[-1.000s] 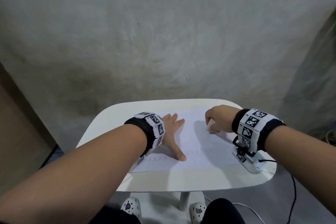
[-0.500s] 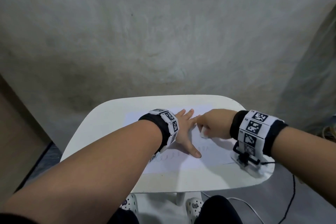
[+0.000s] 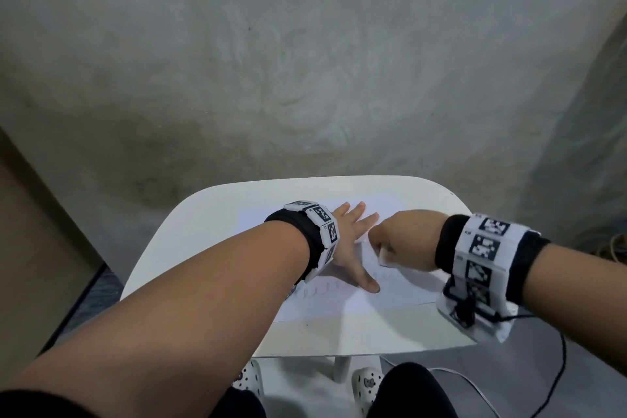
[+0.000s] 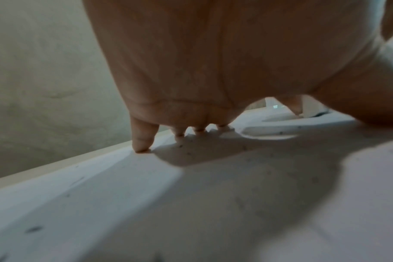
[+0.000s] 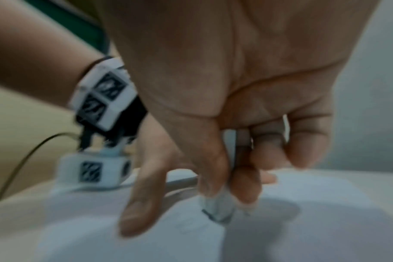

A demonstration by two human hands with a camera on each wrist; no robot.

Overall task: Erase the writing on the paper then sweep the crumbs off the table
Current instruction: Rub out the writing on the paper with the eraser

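Note:
A white sheet of paper [image 3: 400, 292] lies on the small white table [image 3: 210, 214], with faint looped pencil writing [image 3: 319, 290] near its front edge. My left hand [image 3: 353, 248] lies flat on the paper, fingers spread, thumb tip by the writing. My right hand [image 3: 403, 244] pinches a white eraser [image 5: 218, 207] between thumb and fingers, its dirty tip against the paper just right of the left thumb. In the left wrist view the left fingertips [image 4: 141, 141] press the paper [image 4: 213, 203], and dark crumbs [image 4: 186, 141] lie around them.
The table stands against a grey wall [image 3: 305, 61]. A brown panel [image 3: 37, 248] is at the left. A black cable [image 3: 559, 360] hangs from the right wrist camera past the table's right front corner. My knees and white shoes [image 3: 366, 383] show below the front edge.
The right hand has moved left across the paper with the eraser, ending close beside the left hand. The head view has shifted, so the table sits further right in frame.

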